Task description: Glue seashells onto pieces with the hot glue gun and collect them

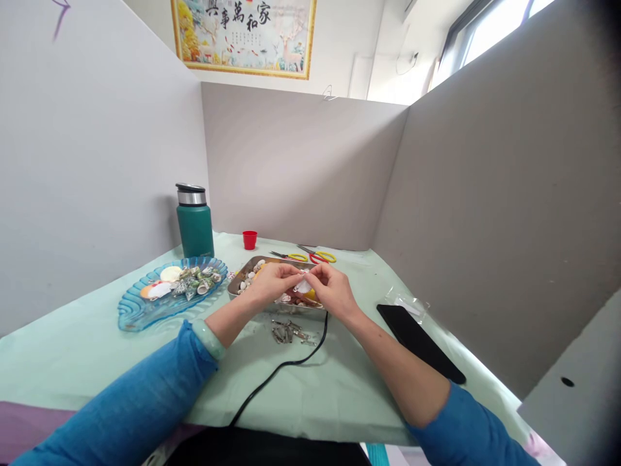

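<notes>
In the head view my left hand (pixel 272 283) and my right hand (pixel 334 289) meet, fingertips pinched together on a small white shell (pixel 303 287). My fingers cover part of it, and its exact kind is too small to make out. Beneath both hands stands a metal tray (pixel 231 287) with white, brown and yellow shells inside. In front of the tray, on the green cloth, lies a small pile of silvery metal clips (pixel 286 332).
A blue shell-shaped dish (pixel 140 317) of shells and a green bottle (pixel 195 226) stand left. Behind the tray are a red cup (pixel 250 240) and two scissors (pixel 321 255). A black cord (pixel 281 367) crosses the front; a black flat object (pixel 421 343) lies right. Grey partitions (pixel 305 162) surround the table.
</notes>
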Available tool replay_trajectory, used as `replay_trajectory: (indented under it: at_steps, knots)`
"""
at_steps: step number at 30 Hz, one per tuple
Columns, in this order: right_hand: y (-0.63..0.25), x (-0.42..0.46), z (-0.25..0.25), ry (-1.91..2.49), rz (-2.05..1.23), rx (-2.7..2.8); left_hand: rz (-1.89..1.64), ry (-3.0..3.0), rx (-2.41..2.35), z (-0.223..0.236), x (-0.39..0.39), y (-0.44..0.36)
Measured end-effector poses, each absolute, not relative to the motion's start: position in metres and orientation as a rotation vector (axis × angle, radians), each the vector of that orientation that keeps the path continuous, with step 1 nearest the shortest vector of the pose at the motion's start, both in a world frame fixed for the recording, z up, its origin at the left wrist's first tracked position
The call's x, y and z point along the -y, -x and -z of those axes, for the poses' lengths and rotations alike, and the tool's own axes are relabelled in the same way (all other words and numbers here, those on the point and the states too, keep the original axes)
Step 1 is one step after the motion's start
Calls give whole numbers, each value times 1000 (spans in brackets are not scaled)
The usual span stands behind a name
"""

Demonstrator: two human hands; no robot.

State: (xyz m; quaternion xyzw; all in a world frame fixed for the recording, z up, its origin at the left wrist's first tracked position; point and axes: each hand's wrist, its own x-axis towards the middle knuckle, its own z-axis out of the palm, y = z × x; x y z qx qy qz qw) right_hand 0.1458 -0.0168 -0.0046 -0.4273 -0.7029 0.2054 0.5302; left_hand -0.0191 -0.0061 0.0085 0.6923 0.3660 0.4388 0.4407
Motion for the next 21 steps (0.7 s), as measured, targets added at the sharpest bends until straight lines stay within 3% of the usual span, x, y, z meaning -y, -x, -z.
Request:
replay_trajectory:
  at_steps: [21]
  knots:
    - [-144, 16, 6, 994, -535, 1613, -1090, -1557, -879, -12, 12, 16]
